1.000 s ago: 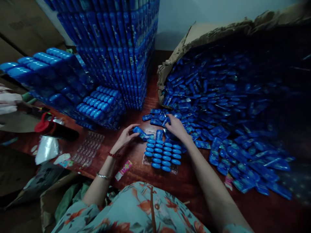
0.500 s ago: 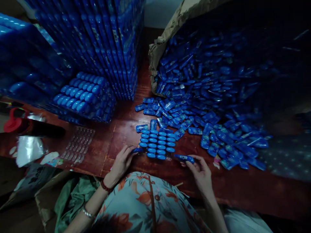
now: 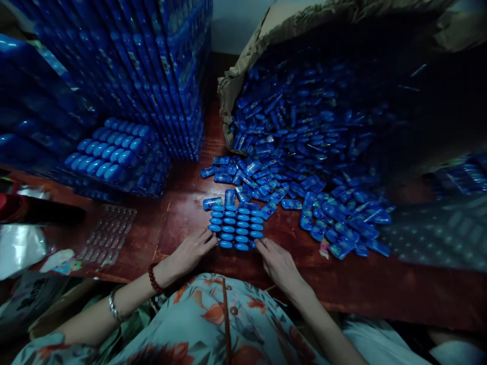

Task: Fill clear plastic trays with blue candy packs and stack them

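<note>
Small flat blue containers with rounded oval tops [image 3: 229,221] stand on edge in close columns on the table in front of me. My left hand [image 3: 198,246] is at the near left corner of this block, thumb and fingers pinched together; the blue container in them is almost wholly hidden. At the near right corner, my right hand [image 3: 274,256] has its fingertips closed on another blue container [image 3: 252,244], of which only a sliver shows. Just behind the block lie loose blue containers [image 3: 230,197].
A torn cardboard box [image 3: 228,91] spills a heap of blue containers [image 3: 297,177] onto the table. Tall blue stacks [image 3: 152,66] and a lower stack [image 3: 110,147] rise at left. A clear moulded tray [image 3: 109,234] and a dark bottle [image 3: 45,209] lie left.
Both hands have come in against the near corners of the block, bringing the blue containers they held. The view has shifted somewhat to the right.
</note>
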### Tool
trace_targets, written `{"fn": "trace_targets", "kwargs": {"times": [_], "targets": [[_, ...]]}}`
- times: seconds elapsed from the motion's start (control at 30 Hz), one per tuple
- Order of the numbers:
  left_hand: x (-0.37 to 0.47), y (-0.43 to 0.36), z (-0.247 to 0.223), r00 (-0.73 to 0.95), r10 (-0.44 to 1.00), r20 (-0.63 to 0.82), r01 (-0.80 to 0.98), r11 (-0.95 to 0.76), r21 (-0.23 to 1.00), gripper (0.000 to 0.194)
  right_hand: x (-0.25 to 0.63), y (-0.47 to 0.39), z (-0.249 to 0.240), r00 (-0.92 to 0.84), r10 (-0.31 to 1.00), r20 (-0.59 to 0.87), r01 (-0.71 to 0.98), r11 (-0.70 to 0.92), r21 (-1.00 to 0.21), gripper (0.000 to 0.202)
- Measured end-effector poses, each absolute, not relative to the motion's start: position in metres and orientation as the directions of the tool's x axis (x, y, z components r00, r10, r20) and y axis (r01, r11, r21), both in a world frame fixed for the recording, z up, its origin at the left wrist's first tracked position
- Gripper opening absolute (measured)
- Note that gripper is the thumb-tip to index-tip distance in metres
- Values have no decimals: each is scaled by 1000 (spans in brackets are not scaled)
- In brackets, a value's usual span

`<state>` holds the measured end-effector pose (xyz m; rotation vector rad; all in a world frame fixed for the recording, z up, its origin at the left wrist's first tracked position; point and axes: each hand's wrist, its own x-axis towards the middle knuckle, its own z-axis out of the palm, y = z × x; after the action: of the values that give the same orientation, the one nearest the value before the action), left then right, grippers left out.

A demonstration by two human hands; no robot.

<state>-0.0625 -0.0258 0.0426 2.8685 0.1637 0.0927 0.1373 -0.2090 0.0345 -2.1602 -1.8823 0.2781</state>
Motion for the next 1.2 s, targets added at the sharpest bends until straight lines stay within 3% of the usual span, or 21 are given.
{"fn": "trace_targets", "kwargs": {"times": [0.13, 0.27, 0.37, 0.47, 0.63, 0.8, 0.87, 0.97, 1.07, 1.2], "targets": [[-73, -28, 33, 982, 135, 129, 102, -967, 234, 44, 135, -200, 45, 123, 979, -161, 983, -143, -116, 43], [-87, -35, 18, 948, 224, 225, 187, -967, 176, 53, 138, -209, 28, 89, 996, -6, 994, -89, -62, 42], [-83, -36, 9, 901, 294, 319, 257, -954, 151, 53, 142, -217, 13, 48, 980, 191, 996, -31, -88, 38], [-70, -30, -1, 874, 287, 392, 237, -956, 172, 54, 144, -219, 2, 49, 957, 286, 993, -15, -119, 36], [-57, -18, -19, 919, 158, 361, 70, -968, 243, 57, 146, -218, -13, 90, 943, 321, 975, -18, -220, 40], [-59, -10, -14, 923, 156, 351, 14, -927, 376, 52, 146, -224, -19, 98, 959, 264, 919, 15, -393, 47], [-57, -2, -9, 884, 278, 375, 66, -870, 489, 48, 153, -225, -16, 123, 946, 299, 897, 23, -441, 48], [-41, 18, -5, 706, 616, 349, 317, -716, 622, 39, 176, -216, -6, 350, 858, 376, 889, -178, -422, 48], [-18, 40, -7, 657, 732, 181, 541, -626, 562, 35, 205, -192, 8, 394, 888, 239, 909, -337, -247, 52], [-2, 54, -10, 719, 694, 48, 599, -653, 463, 30, 225, -160, 24, 213, 976, -48, 976, -215, -42, 52]]}}
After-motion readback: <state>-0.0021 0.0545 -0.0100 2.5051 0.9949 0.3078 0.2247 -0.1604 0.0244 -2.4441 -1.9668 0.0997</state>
